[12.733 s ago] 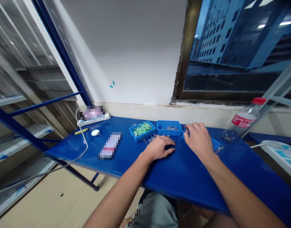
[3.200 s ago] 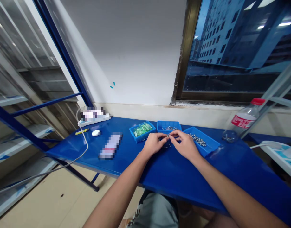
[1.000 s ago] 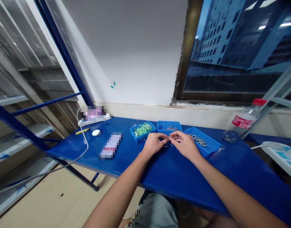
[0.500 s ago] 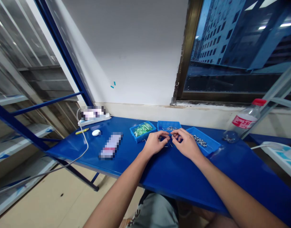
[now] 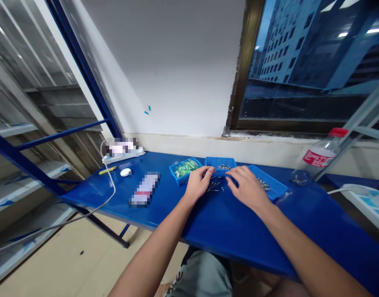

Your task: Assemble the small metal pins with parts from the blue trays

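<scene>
My left hand [image 5: 198, 181] is above the blue table, its thumb and fingertips pressed together; whatever they may hold is too small to make out. To its right my right hand [image 5: 247, 186] is apart from it, fingers bent and spread, with nothing visible in them. Between and below the hands lie several thin metal pieces, like screws [image 5: 213, 187]. Beyond the left hand stands a blue bin [image 5: 179, 180] of green packets [image 5: 186, 167]. A middle blue bin [image 5: 216, 161] holds small metal pieces. The right hand partly covers another blue bin [image 5: 278, 192] with metal parts.
A pixelated flat object [image 5: 144, 189] and a white mouse-like object [image 5: 125, 172] lie on the blue table [image 5: 220, 231] at left, near a yellow tool [image 5: 107, 170] and a cable [image 5: 112, 192]. At right stands a red-capped bottle [image 5: 316, 159]; a power strip [image 5: 363, 202] is beside it.
My hands have moved apart: the right shifted right and its fingers spread, the left drew slightly left. More of the loose metal pieces shows between them.
</scene>
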`<move>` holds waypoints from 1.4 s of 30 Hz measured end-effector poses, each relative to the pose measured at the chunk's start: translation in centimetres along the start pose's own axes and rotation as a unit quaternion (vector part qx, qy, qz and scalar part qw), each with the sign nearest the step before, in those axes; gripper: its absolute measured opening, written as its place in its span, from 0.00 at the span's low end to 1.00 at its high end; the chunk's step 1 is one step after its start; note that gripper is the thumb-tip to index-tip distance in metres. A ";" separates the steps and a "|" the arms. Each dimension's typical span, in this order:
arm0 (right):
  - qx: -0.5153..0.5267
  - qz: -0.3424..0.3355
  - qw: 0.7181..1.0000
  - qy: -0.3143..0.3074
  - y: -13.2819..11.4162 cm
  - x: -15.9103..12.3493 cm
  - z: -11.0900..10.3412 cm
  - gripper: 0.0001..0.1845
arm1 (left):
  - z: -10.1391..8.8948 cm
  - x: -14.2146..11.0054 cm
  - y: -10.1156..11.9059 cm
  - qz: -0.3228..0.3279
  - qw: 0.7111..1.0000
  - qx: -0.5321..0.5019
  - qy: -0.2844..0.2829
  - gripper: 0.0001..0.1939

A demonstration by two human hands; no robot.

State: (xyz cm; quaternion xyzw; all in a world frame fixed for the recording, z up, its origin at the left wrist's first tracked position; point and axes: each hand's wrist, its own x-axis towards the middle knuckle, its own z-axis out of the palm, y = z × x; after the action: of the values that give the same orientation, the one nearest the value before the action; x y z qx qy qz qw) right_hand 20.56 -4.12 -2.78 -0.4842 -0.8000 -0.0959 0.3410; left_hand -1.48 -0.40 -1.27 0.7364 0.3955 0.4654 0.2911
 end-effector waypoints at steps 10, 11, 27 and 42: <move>0.127 -0.079 0.976 -0.157 -2.3 0.1 3.2 0.18 | 0.1 0.1 -0.5 -0.017 0.999 -0.038 0.013 0.21; 0.125 -0.078 0.977 -0.153 -2.0 0.1 3.2 0.16 | 0.1 0.1 -0.5 -0.016 0.999 -0.036 0.011 0.21; 0.142 -0.039 0.985 -0.088 -0.4 0.3 3.8 0.13 | 0.2 0.0 -0.5 -0.007 1.000 -0.006 -0.006 0.23; 0.211 0.066 0.971 0.091 -2.2 1.0 1.3 0.13 | 0.5 -0.1 -0.4 -0.018 0.997 -0.027 -0.073 0.17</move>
State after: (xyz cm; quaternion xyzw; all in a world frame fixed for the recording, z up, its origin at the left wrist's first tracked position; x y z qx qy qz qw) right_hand 17.77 -3.92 -2.74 -0.4417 -0.7342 0.0540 0.5128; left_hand -1.18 -0.29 -1.79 0.7530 0.3734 0.4156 0.3476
